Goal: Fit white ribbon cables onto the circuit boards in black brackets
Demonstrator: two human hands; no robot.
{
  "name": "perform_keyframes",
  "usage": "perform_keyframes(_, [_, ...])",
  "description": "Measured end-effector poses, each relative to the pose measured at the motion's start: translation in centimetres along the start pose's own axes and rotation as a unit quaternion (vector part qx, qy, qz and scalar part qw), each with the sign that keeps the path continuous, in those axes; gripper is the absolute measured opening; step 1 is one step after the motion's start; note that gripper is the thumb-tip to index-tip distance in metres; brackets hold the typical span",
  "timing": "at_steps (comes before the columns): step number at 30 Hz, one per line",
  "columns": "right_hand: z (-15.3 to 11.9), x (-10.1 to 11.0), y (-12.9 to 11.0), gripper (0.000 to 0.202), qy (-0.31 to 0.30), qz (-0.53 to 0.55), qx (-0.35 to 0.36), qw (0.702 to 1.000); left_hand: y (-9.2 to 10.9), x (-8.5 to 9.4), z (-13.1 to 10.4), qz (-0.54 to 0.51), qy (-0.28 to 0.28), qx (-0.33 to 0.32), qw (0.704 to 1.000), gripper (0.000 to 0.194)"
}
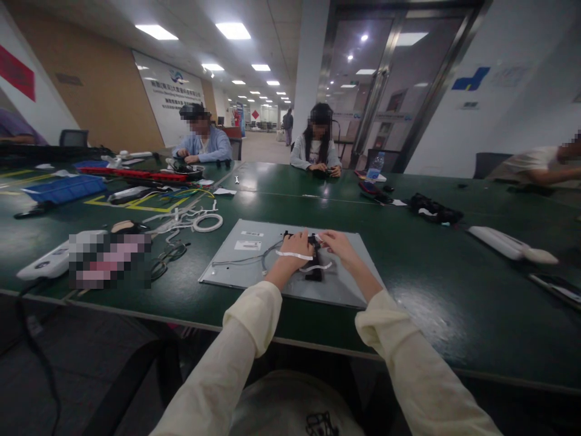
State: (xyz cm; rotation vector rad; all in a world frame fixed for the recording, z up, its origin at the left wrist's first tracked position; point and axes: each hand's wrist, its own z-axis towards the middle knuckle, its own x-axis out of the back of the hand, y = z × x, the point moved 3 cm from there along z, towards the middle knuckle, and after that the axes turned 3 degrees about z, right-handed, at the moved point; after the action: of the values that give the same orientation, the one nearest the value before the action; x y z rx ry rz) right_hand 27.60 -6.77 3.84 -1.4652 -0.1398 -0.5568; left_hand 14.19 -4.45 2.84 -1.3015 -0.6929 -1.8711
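A flat grey panel (pixel 240 284) with labels lies on the table in front of me. On it sits a long black part (pixel 314 271), partly covered by my hands. My left hand (pixel 297 247) has its fingers curled over the upper end of this part. A white strip (pixel 295 256) lies across the back of that hand. Close beside it, my right hand (pixel 338 245) pinches a small white piece (pixel 318 238), perhaps tape, against the black part. Another white strip (pixel 324 266) curls over the part lower down. Thin grey cables (pixel 247 261) run across the panel's left side.
Left of the panel are a roll of white tape (pixel 207 223), loose white strips (pixel 175 221), glasses (pixel 170 260) and a white power strip (pixel 45 261). A blue tray (pixel 63 189) stands farther left. At right lies a long white device (pixel 503 242). People sit around the table.
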Motion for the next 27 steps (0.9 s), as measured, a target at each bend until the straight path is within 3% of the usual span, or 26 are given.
perform_keyframes(4, [0.1, -0.4, -0.4, 0.031, 0.016, 0.119, -0.004, 0.993, 0.0, -0.2, 0.0, -0.003, -0.007, 0.01, 1.0, 0.055])
perform_keyframes(14, [0.6, -0.4, -0.2, 0.037, 0.057, 0.172, 0.028, 0.983, 0.0, 0.0, 0.2, -0.03, -0.032, 0.039, 0.998, 0.064])
perform_keyframes(19, [0.8, 0.3, -0.5, 0.038, 0.1, 0.258, 0.05, 0.96, 0.0, 0.3, 0.1, -0.036, -0.045, 0.045, 0.997, 0.064])
perform_keyframes(27, [0.1, -0.3, 0.8, 0.028, 0.045, 0.126, -0.046, 0.99, 0.0, 0.3, 0.3, -0.033, -0.059, 0.042, 0.997, 0.067])
